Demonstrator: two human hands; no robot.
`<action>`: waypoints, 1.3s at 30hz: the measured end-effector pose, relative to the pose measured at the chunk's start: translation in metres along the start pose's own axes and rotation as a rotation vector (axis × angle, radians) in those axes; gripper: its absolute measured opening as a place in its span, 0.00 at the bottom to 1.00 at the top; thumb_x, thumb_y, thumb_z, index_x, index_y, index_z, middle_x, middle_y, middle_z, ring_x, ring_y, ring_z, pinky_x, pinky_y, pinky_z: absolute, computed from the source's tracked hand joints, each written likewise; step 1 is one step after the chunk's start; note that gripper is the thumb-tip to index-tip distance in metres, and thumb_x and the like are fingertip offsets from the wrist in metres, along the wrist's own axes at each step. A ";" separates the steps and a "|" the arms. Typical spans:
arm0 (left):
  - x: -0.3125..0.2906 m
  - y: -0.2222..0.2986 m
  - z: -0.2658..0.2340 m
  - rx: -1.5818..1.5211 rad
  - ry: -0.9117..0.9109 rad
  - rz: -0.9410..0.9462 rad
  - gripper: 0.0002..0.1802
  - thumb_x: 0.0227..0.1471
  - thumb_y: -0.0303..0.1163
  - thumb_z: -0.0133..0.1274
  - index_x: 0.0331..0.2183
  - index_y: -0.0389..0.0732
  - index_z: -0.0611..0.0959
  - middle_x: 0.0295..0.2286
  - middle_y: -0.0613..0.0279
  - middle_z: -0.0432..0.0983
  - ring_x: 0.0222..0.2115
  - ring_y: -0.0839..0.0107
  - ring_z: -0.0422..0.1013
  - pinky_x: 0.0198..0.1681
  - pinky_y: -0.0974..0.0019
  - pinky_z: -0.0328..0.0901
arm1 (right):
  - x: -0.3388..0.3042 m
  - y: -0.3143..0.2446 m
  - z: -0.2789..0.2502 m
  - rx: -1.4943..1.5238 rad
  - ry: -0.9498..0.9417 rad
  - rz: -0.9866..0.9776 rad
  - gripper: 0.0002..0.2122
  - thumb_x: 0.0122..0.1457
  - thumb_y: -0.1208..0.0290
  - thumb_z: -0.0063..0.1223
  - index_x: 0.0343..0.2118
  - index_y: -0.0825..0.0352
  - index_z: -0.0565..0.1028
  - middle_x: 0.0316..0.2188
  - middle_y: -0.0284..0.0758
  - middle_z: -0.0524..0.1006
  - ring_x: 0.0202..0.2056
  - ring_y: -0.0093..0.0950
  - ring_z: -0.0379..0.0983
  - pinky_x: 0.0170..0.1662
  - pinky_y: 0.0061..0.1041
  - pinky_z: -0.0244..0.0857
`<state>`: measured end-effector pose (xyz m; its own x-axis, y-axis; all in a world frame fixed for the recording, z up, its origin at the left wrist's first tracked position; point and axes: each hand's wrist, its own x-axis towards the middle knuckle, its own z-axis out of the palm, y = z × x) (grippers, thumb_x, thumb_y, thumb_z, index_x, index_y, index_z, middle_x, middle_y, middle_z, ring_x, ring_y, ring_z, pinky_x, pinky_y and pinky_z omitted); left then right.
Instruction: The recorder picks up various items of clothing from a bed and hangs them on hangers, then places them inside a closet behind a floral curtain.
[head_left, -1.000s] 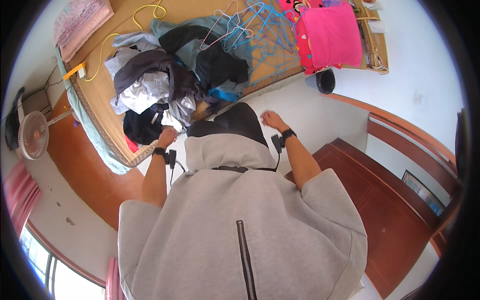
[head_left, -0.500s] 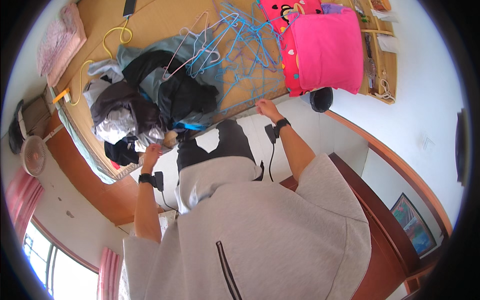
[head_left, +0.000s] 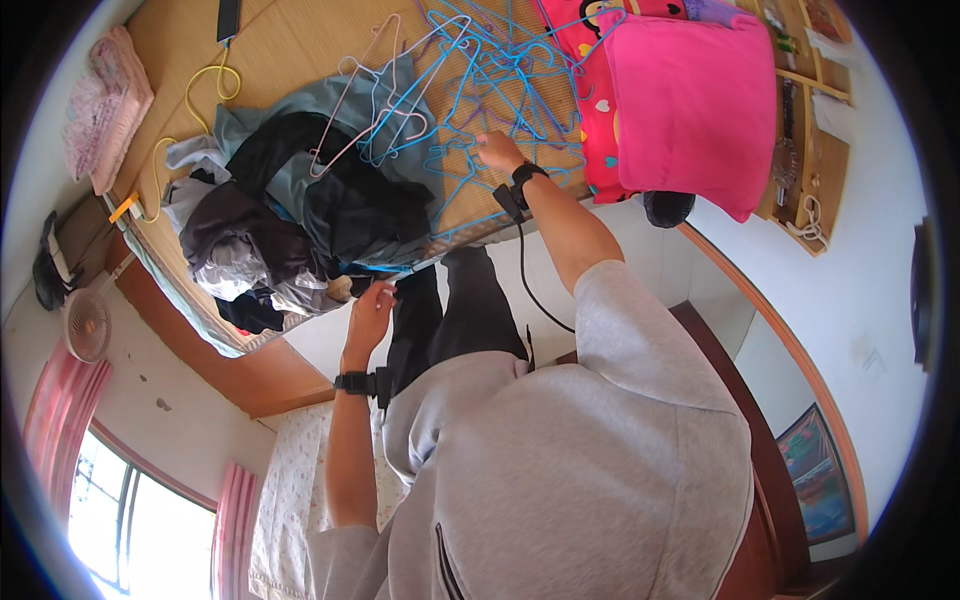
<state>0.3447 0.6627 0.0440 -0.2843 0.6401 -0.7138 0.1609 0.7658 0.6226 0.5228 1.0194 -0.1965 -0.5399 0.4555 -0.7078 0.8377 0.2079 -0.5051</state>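
Observation:
My right hand (head_left: 499, 151) is stretched over the bed among the hangers, its curled fingers at a thin blue hanger (head_left: 455, 150). Several more blue hangers (head_left: 520, 65) lie tangled beyond it, with a pale pink hanger (head_left: 350, 140) on the clothes to the left. My left hand (head_left: 371, 312) hangs loosely bent just off the bed's near edge, holding nothing that I can see. Close to it is the heap of clothes: a black garment (head_left: 370, 205), a grey-green garment (head_left: 285, 105) and a dark garment (head_left: 235, 225) over shiny grey cloth.
A bright pink folded blanket or cushion (head_left: 695, 110) sits at the right on a red patterned one (head_left: 600, 150). Wooden shelving (head_left: 800, 200) stands beyond. Folded pink bedding (head_left: 105, 110) lies far left, near a yellow cord (head_left: 190, 95). A fan (head_left: 87, 325) stands left of the bed.
My right hand has moved forward and left, from the bed's edge in among the hangers. My left hand has shifted right, away from the left end of the clothes heap. My body has turned slightly.

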 end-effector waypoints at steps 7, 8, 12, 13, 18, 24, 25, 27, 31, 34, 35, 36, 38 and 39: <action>-0.050 -0.091 0.001 -0.083 0.023 -0.362 0.12 0.59 0.28 0.44 0.39 0.38 0.82 0.27 0.55 0.82 0.30 0.67 0.79 0.37 0.65 0.72 | 0.001 0.019 0.022 -0.186 0.040 0.229 0.29 0.58 0.65 0.52 0.64 0.59 0.64 0.69 0.44 0.52 0.64 0.55 0.54 0.64 0.50 0.56; -0.053 -0.095 0.001 -0.125 0.033 -0.422 0.12 0.58 0.27 0.44 0.38 0.38 0.82 0.27 0.56 0.82 0.30 0.67 0.79 0.37 0.65 0.72 | 0.009 0.027 0.023 -0.159 0.100 0.212 0.30 0.58 0.64 0.52 0.65 0.57 0.62 0.69 0.45 0.52 0.65 0.55 0.53 0.64 0.51 0.55; -0.061 -0.098 0.004 -0.147 0.021 -0.460 0.13 0.58 0.27 0.44 0.39 0.37 0.82 0.27 0.55 0.82 0.31 0.67 0.79 0.38 0.64 0.72 | 0.029 0.052 0.007 -0.223 0.189 0.178 0.32 0.56 0.63 0.55 0.66 0.59 0.62 0.68 0.47 0.54 0.66 0.55 0.50 0.66 0.50 0.54; -0.062 -0.097 0.002 -0.132 0.021 -0.452 0.13 0.58 0.26 0.43 0.39 0.37 0.82 0.27 0.56 0.82 0.31 0.67 0.79 0.38 0.64 0.72 | 0.033 0.051 -0.003 -0.265 0.188 0.201 0.33 0.55 0.64 0.55 0.66 0.61 0.62 0.69 0.48 0.52 0.67 0.56 0.49 0.67 0.49 0.52; -0.056 -0.079 -0.019 -0.111 0.047 -0.358 0.12 0.60 0.26 0.42 0.42 0.39 0.79 0.27 0.63 0.79 0.32 0.73 0.75 0.37 0.68 0.69 | 0.032 0.061 -0.064 -0.326 0.406 0.104 0.25 0.55 0.66 0.55 0.57 0.64 0.71 0.57 0.51 0.69 0.58 0.52 0.65 0.59 0.48 0.62; -0.038 -0.075 -0.015 -0.179 0.046 -0.352 0.11 0.61 0.27 0.43 0.42 0.39 0.79 0.28 0.64 0.79 0.33 0.74 0.75 0.38 0.69 0.68 | 0.029 0.070 0.027 -0.193 0.180 -0.179 0.16 0.57 0.68 0.55 0.48 0.65 0.75 0.40 0.50 0.78 0.47 0.47 0.74 0.47 0.47 0.69; -0.037 -0.074 -0.012 -0.177 0.048 -0.352 0.11 0.61 0.27 0.43 0.42 0.39 0.79 0.28 0.64 0.79 0.33 0.74 0.75 0.38 0.69 0.68 | 0.029 0.069 0.048 -0.191 0.181 -0.180 0.16 0.57 0.68 0.55 0.48 0.65 0.75 0.40 0.50 0.78 0.47 0.47 0.74 0.47 0.47 0.69; -0.040 -0.065 -0.005 -0.117 0.020 -0.330 0.11 0.61 0.27 0.43 0.42 0.39 0.79 0.29 0.63 0.79 0.33 0.74 0.76 0.38 0.69 0.68 | 0.024 0.056 0.082 -0.268 0.282 0.007 0.16 0.57 0.70 0.54 0.49 0.64 0.74 0.38 0.50 0.78 0.48 0.51 0.73 0.47 0.48 0.69; -0.060 -0.054 0.004 -0.122 0.098 -0.342 0.11 0.60 0.25 0.44 0.40 0.37 0.80 0.27 0.58 0.80 0.31 0.70 0.77 0.37 0.66 0.69 | 0.011 0.017 0.100 0.085 0.241 0.274 0.16 0.56 0.72 0.54 0.48 0.64 0.74 0.40 0.52 0.77 0.48 0.52 0.72 0.48 0.47 0.69; -0.051 -0.057 0.007 -0.103 0.059 -0.325 0.11 0.59 0.25 0.44 0.40 0.38 0.81 0.27 0.57 0.80 0.31 0.69 0.78 0.37 0.66 0.69 | 0.025 0.060 0.112 0.046 0.289 0.156 0.15 0.55 0.71 0.55 0.46 0.64 0.73 0.38 0.48 0.79 0.44 0.49 0.75 0.46 0.44 0.70; -0.055 -0.058 0.008 -0.086 0.060 -0.320 0.12 0.59 0.24 0.44 0.40 0.38 0.81 0.27 0.57 0.80 0.31 0.68 0.78 0.37 0.65 0.69 | 0.025 0.053 0.110 0.052 0.284 0.150 0.15 0.55 0.71 0.55 0.46 0.64 0.73 0.38 0.48 0.79 0.44 0.49 0.75 0.46 0.44 0.70; -0.062 -0.059 0.009 -0.073 0.065 -0.319 0.12 0.59 0.24 0.43 0.40 0.38 0.81 0.27 0.57 0.80 0.31 0.68 0.78 0.37 0.65 0.69 | 0.024 0.042 0.101 0.100 0.288 0.154 0.14 0.54 0.70 0.57 0.43 0.64 0.73 0.36 0.46 0.80 0.41 0.47 0.77 0.44 0.42 0.71; -0.069 -0.062 0.010 -0.068 0.066 -0.325 0.12 0.60 0.25 0.43 0.41 0.38 0.81 0.27 0.58 0.80 0.31 0.70 0.77 0.37 0.67 0.69 | 0.017 0.025 0.085 0.148 0.294 0.155 0.13 0.53 0.68 0.58 0.41 0.64 0.74 0.34 0.43 0.80 0.39 0.46 0.78 0.43 0.40 0.71; -0.070 -0.064 0.010 -0.064 0.055 -0.322 0.12 0.61 0.26 0.43 0.41 0.38 0.80 0.27 0.60 0.80 0.32 0.72 0.76 0.36 0.68 0.69 | 0.011 0.020 0.078 0.241 0.384 0.189 0.12 0.53 0.68 0.58 0.40 0.64 0.75 0.32 0.43 0.81 0.39 0.46 0.78 0.42 0.42 0.71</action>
<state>0.3635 0.5694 0.0512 -0.3617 0.3605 -0.8598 -0.0048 0.9215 0.3884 0.5269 0.9613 -0.2530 -0.2728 0.7616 -0.5878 0.8504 -0.0949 -0.5176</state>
